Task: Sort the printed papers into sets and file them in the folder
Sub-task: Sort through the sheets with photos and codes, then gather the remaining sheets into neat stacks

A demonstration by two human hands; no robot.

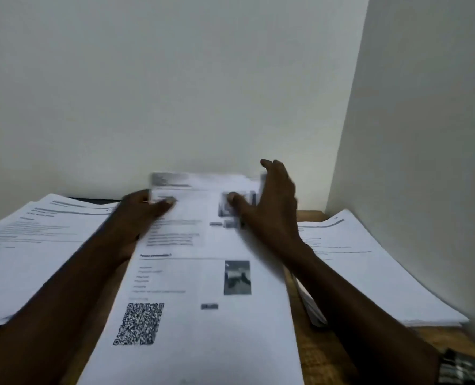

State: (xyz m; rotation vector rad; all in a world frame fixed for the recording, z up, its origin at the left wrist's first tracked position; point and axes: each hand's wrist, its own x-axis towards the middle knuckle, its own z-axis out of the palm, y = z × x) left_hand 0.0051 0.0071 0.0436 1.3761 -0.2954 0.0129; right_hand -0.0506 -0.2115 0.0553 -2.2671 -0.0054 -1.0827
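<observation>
Three paper stacks across the wooden tabletop (pixel 318 354): left stack (pixel 36 262), centre stack (pixel 203 334), right stack (pixel 369 273). At the centre's far edge, the left hand (pixel 139 211) pinches the lifted top sheet (pixel 203 186); the right hand (pixel 272 209) thumbs it, fingers raised, its grip too blurred to tell.

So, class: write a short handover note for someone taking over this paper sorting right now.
Left hand: pinches the far left corner of the top sheet on the middle pile.
Right hand: thumb on that sheet's far right corner, fingers raised behind its edge; blur hides whether it grips.
Other papers: left pile and right pile, both on the table.
Done: three piles laid out.
Left: finish sorting, then file; no folder is clearly in view.
</observation>
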